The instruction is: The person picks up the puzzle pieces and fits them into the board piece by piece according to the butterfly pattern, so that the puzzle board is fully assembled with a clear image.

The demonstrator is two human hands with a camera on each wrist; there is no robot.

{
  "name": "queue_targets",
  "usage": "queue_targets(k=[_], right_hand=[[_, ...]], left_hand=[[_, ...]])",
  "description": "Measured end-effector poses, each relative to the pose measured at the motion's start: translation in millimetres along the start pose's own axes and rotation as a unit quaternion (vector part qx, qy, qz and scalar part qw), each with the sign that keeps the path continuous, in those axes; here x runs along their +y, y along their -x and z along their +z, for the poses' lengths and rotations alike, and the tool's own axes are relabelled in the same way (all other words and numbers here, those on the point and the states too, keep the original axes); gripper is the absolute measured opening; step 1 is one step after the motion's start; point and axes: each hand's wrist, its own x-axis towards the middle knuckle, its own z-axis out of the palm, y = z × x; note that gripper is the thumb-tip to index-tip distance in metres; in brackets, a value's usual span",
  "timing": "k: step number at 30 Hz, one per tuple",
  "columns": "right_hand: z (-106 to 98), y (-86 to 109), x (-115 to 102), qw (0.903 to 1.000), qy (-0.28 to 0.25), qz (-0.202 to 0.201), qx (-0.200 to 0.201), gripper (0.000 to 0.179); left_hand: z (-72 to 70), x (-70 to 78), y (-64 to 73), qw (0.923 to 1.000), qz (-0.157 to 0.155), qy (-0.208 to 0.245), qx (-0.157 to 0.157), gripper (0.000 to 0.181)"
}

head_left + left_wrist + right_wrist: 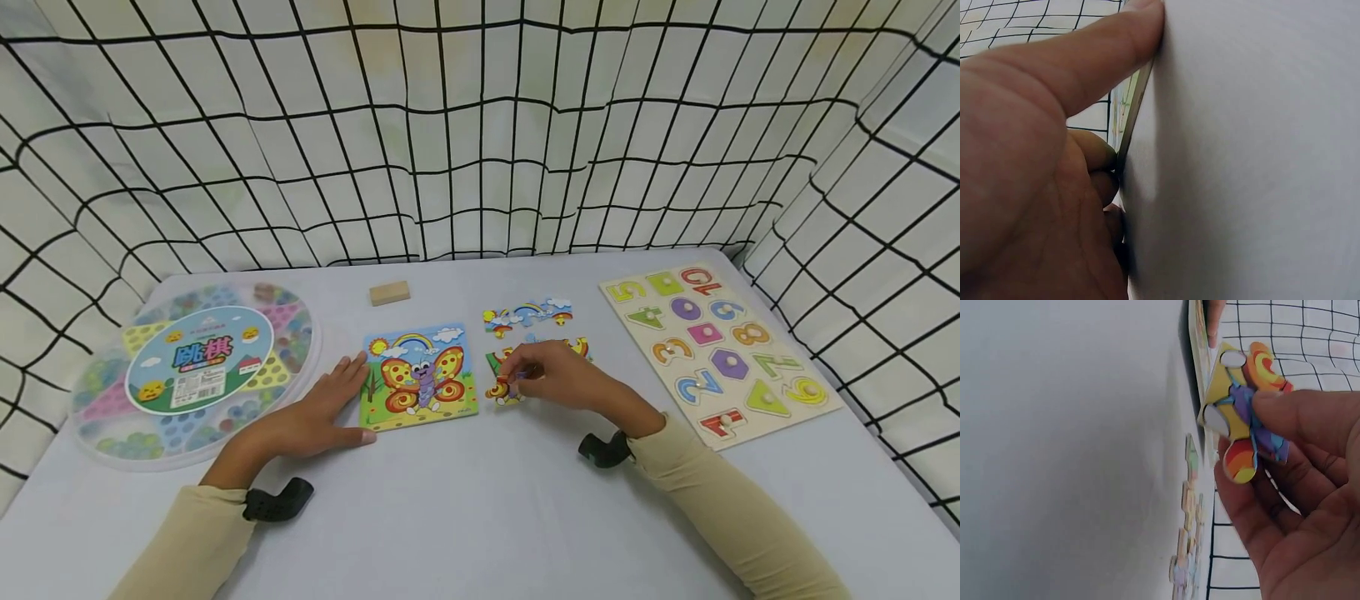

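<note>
My right hand [558, 375] pinches a jigsaw puzzle piece [1241, 406] between thumb and fingers. This piece shows a purple body, white feet and orange-yellow swirls on yellow. In the head view the hand hovers over loose puzzle pieces [497, 392], partly hiding them. Behind these lies a row of joined-looking pieces [527, 315] with a rainbow and clouds. My left hand [322, 417] lies beside a square butterfly picture board [422, 385], fingers spread. Its thumb touches the board's near left corner, and the fingertips meet its left edge.
A round, clear-lidded Chinese checkers box [300, 392] stands at the left. A small wooden block [389, 293] lies behind the board. On the right is a wooden number and shape puzzle board [678, 392]. Black netting [480, 167] surrounds the white table [465, 517].
</note>
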Motion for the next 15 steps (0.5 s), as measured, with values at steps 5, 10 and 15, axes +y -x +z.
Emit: queue_targets(k=[5,10,15], right_hand=[[9,-3.7,0,0.9998,0.011,-0.009,0.012,0.017],[15,-5.7,-5,0.9999,0.008,-0.007,0.011,0.018],[18,-10.4,-10,0.9998,0.016,-0.005,0.009,0.019]], left_hand=[[0.6,-1.1,-0.4,1.0,0.003,0.0,0.001,0.103],[1.2,-0.5,0.5,1.0,-0.002,0.0,0.001,0.102],[0.6,0.1,0.2,1.0,-0.001,0.0,0.004,0.102]])
